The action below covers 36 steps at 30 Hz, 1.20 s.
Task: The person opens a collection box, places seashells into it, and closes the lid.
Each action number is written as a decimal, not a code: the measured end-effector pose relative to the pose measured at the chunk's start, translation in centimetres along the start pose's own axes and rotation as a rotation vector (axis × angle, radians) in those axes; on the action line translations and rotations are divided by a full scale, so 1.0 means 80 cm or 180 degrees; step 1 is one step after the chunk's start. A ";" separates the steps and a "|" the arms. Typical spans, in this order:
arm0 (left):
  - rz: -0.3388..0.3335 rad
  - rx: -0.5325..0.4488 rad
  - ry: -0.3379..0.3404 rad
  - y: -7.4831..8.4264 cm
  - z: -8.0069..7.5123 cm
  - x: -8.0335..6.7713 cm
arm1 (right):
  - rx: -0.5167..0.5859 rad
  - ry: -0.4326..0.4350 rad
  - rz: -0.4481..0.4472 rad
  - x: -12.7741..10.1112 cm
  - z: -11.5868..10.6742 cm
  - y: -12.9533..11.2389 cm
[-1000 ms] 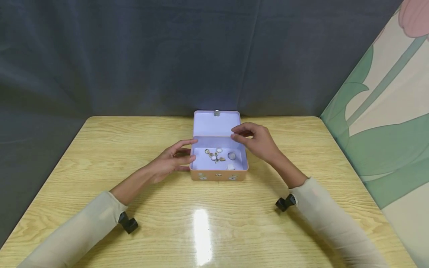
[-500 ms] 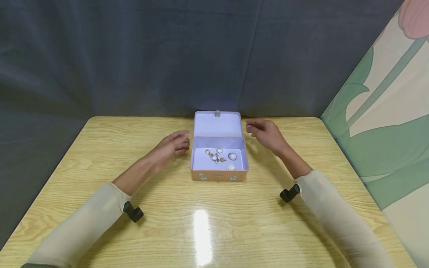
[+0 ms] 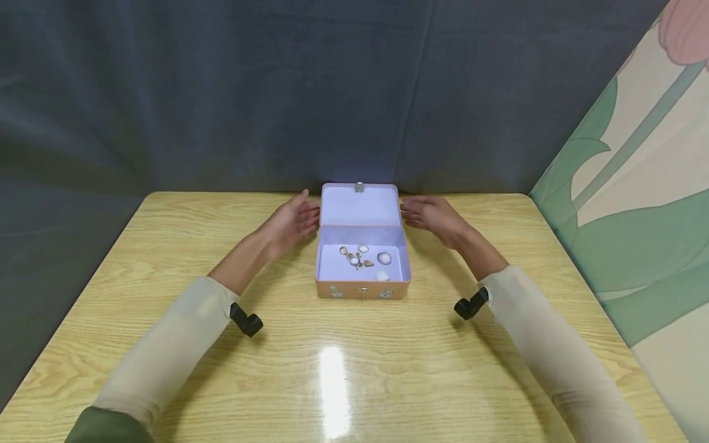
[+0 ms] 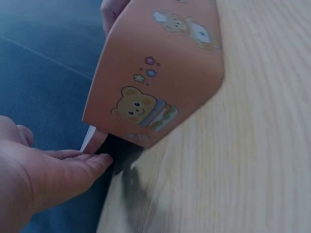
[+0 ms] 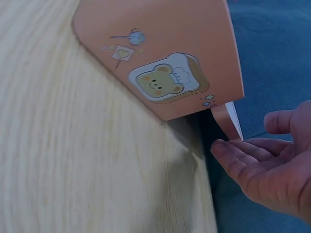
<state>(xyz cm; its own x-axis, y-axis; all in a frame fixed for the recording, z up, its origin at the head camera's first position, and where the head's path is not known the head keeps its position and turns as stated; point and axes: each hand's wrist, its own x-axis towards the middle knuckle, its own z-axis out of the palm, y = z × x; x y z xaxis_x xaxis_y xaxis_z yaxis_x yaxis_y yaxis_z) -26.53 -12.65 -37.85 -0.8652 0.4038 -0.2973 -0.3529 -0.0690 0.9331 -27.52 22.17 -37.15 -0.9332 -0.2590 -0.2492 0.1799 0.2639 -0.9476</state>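
Note:
An orange tin box with bear pictures stands open on the wooden table, its pale lilac lid raised at the back. Several small shells lie inside. My left hand is at the lid's left edge with straight fingers; the left wrist view shows its fingers reaching the lid's edge beside the box. My right hand mirrors it at the lid's right edge, fingers extended close to the lid by the box. Neither hand grips anything.
The wooden table spreads wide in front of the box. A dark grey curtain hangs right behind the table's far edge. A flowered panel stands along the right side.
Both hands have left the box's body and moved back and outward to the two sides of the raised lid. The box and shells have stayed put.

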 end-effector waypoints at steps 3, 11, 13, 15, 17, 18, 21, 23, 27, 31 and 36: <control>-0.0020 -0.0077 -0.0015 0.005 0.002 0.003 | 0.0123 -0.0064 0.0035 0.004 -0.001 -0.002; -0.0046 -0.0208 0.0031 0.015 0.001 0.003 | 0.0328 -0.0032 0.0070 0.006 -0.005 -0.009; -0.0049 -0.0218 0.0049 0.018 0.001 0.003 | 0.0382 0.0039 0.0067 0.007 -0.006 -0.010; -0.0045 -0.0220 0.0082 0.021 0.002 0.001 | 0.0404 0.0104 0.0036 0.007 -0.007 -0.012; -0.0028 -0.0197 0.0100 0.024 0.004 0.000 | 0.0399 0.0181 -0.0013 0.008 -0.009 -0.013; -0.0021 -0.0181 0.0116 0.026 0.005 -0.001 | 0.0399 0.0219 -0.0042 0.008 -0.009 -0.013; -0.0006 -0.0172 0.0138 0.029 0.007 0.000 | 0.0367 0.0312 -0.0120 0.010 -0.010 -0.014; 0.0001 -0.0195 0.0138 0.029 0.007 0.001 | 0.0352 0.0363 -0.0172 0.013 -0.010 -0.015; 0.0073 -0.0231 0.0170 0.030 0.009 0.003 | 0.0362 0.0458 -0.0248 0.016 -0.009 -0.019; 0.0215 -0.0232 0.0247 0.029 0.012 0.004 | 0.0347 0.0562 -0.0314 0.017 -0.008 -0.022; 0.0382 -0.0310 0.0403 0.026 0.015 0.007 | 0.0293 0.0673 -0.0409 0.017 -0.006 -0.023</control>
<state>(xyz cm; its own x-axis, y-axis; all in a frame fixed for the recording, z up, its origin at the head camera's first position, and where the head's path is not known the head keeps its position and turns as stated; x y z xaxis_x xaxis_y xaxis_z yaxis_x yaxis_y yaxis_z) -27.30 -11.51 -35.82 -0.9389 0.2698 -0.2139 -0.2720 -0.2002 0.9412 -29.29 21.76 -35.63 -0.9927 -0.0825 -0.0877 0.0743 0.1533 -0.9854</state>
